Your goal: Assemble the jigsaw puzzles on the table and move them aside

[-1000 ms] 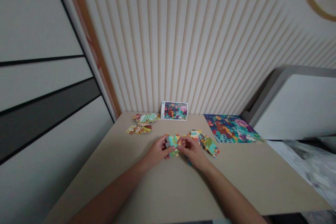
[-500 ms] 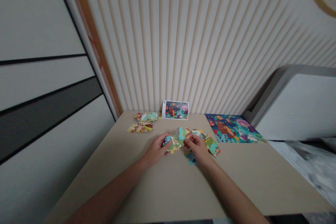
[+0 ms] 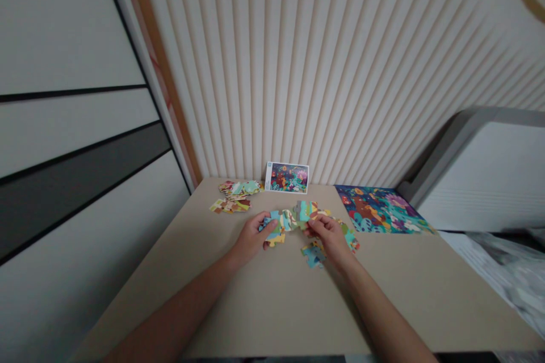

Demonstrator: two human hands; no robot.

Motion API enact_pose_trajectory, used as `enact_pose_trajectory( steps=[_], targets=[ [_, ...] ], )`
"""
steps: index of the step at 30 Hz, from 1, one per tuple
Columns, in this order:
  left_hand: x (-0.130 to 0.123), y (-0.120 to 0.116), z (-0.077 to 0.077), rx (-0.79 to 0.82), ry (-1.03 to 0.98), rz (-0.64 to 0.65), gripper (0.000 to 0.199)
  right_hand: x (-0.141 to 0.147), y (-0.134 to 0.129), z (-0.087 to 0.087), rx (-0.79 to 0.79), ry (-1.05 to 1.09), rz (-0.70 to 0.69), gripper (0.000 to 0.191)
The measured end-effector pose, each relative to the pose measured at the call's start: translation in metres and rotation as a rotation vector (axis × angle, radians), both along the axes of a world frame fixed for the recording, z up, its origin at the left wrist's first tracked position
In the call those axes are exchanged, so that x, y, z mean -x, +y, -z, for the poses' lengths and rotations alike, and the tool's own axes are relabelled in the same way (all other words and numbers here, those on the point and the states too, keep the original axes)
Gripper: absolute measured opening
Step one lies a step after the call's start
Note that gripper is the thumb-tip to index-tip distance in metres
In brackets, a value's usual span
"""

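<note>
My left hand (image 3: 252, 238) grips several colourful puzzle pieces (image 3: 279, 228) between thumb and fingers. To its right, my right hand (image 3: 331, 236) is closed on a puzzle piece (image 3: 305, 211) with blue, green and brown patches. Under and beside my right hand lie more pieces, among them a blue one (image 3: 314, 255) on the table and a green-and-red one (image 3: 351, 239) at the right. The fingertips of the right hand partly cover what they pinch.
Two piles of pieces, one at the back (image 3: 241, 189) and one nearer (image 3: 230, 205), lie left on the beige table (image 3: 272, 306). A picture card (image 3: 288, 177) leans on the ribbed wall. A colourful poster (image 3: 381, 210) lies at the right.
The pieces in my left hand are spread and tilted differently. My right hand has shifted slightly right, and more of the blue piece below it shows. The view has moved a little.
</note>
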State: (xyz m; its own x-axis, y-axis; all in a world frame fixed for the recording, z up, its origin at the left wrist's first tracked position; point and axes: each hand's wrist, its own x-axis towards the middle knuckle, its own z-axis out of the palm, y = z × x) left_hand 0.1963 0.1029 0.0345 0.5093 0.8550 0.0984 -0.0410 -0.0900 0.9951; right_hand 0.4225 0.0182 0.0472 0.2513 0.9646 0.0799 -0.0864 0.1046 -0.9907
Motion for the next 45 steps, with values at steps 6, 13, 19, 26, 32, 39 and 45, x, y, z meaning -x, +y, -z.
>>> enact_pose_trajectory(
  steps=[6, 13, 19, 26, 32, 39, 45],
  targets=[
    [-0.002, -0.006, -0.002, -0.015, 0.042, 0.104, 0.046, 0.011, -0.001, 0.004, 0.021, -0.128, -0.130, 0.036],
    [0.002, -0.004, -0.003, -0.075, 0.107, 0.040, 0.043, 0.007, -0.001, 0.002, -0.028, -0.084, -0.078, 0.034],
    [0.004, 0.001, -0.006, -0.136, 0.085, -0.037, 0.042, -0.005, -0.001, 0.000, -0.028, 0.040, 0.027, 0.035],
    [0.005, 0.001, -0.008, -0.181, 0.110, -0.062, 0.039, -0.006, -0.001, 0.000, -0.043, 0.001, 0.038, 0.035],
    [0.013, 0.016, -0.009, -0.300, 0.195, -0.173, 0.031, -0.002, -0.001, -0.007, -0.045, -0.024, 0.082, 0.046],
    [0.018, 0.039, 0.005, -0.337, 0.307, -0.285, 0.030, 0.000, -0.003, 0.005, -0.018, -0.216, -0.113, 0.033],
    [0.019, 0.036, 0.012, -0.427, 0.410, -0.177, 0.035, 0.012, -0.013, 0.000, 0.020, -0.399, -0.303, 0.039]
  ],
)
